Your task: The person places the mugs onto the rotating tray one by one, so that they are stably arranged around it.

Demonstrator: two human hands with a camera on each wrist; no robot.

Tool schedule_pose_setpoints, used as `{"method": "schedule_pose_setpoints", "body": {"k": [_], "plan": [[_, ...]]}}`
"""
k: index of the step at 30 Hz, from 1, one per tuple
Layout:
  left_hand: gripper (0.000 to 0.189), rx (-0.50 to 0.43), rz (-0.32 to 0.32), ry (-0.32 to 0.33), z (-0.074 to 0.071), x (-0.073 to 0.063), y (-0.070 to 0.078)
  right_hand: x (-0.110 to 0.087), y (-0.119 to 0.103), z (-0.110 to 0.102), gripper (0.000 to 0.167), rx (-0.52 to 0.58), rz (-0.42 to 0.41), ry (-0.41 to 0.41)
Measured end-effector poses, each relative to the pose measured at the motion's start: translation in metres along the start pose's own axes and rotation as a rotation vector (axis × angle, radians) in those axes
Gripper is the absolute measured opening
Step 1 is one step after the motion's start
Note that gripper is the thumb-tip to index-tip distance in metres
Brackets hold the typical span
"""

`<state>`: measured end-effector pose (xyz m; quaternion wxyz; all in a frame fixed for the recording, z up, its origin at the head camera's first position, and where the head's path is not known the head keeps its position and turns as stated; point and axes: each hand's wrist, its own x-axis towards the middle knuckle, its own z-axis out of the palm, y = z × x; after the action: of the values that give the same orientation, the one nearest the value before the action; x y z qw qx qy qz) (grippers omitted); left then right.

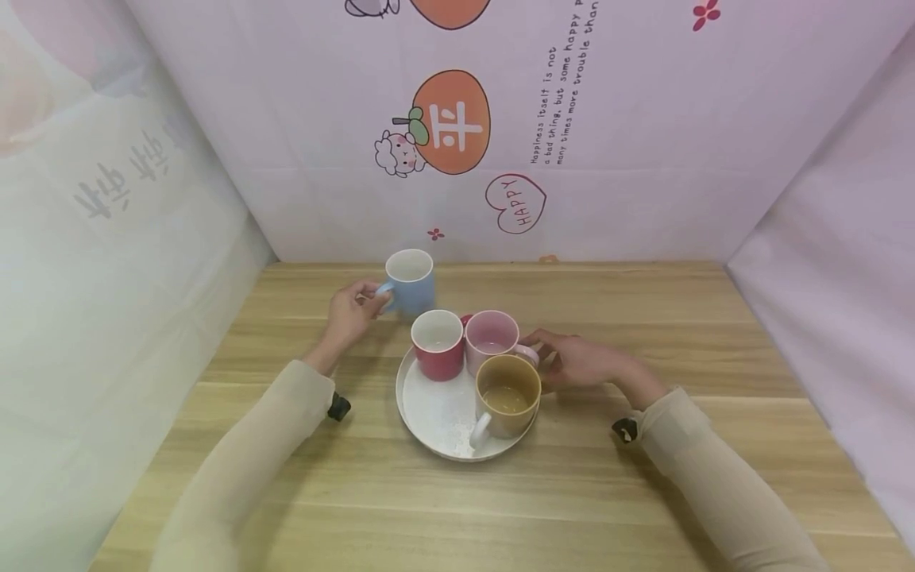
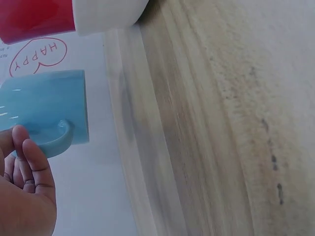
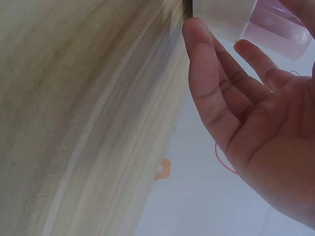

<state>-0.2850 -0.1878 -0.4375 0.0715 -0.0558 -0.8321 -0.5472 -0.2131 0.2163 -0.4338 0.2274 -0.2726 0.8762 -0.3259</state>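
My left hand [image 1: 349, 318] pinches the handle of a light blue mug [image 1: 415, 294] beyond the tray's far left side. In the left wrist view, a gap shows between the mug's base and the wooden table. A round white tray [image 1: 436, 413] carries a red mug [image 1: 439, 363] with a white inside, a pink mug [image 1: 492, 332] and a yellow-brown mug [image 1: 507, 389] with a white handle. At the tray's right side, my right hand [image 1: 582, 361] has its fingers loosely bent, near the pink mug's handle. The right wrist view shows fingertips right by the tray's wall [image 3: 221, 17].
The wooden table [image 1: 457, 516] runs back to a white printed cloth [image 1: 629, 159] that stands up behind it. More pale cloth hangs at the left and right sides. Dark straps [image 1: 339, 407] show at both wrists.
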Motion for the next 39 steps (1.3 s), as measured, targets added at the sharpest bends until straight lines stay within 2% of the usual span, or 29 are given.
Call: {"method": "schedule_pose_setpoints", "body": {"k": [12, 20, 25, 39], "plan": [[0.032, 0.026, -0.03, 0.019, -0.019, -0.014, 0.004, -0.001, -0.003, 0.001, 0.064, -0.001, -0.001, 0.004], [0.03, 0.003, -0.025, 0.014, -0.029, -0.024, 0.004, 0.0, -0.001, 0.0, 0.064, 0.003, -0.011, 0.006], [0.035, -0.013, -0.023, -0.002, -0.036, -0.033, 0.007, 0.0, -0.001, -0.001, 0.065, 0.007, -0.006, 0.0], [0.032, -0.058, -0.022, -0.017, -0.052, -0.06, 0.013, 0.0, -0.003, -0.001, 0.066, 0.0, -0.01, -0.002]]}}
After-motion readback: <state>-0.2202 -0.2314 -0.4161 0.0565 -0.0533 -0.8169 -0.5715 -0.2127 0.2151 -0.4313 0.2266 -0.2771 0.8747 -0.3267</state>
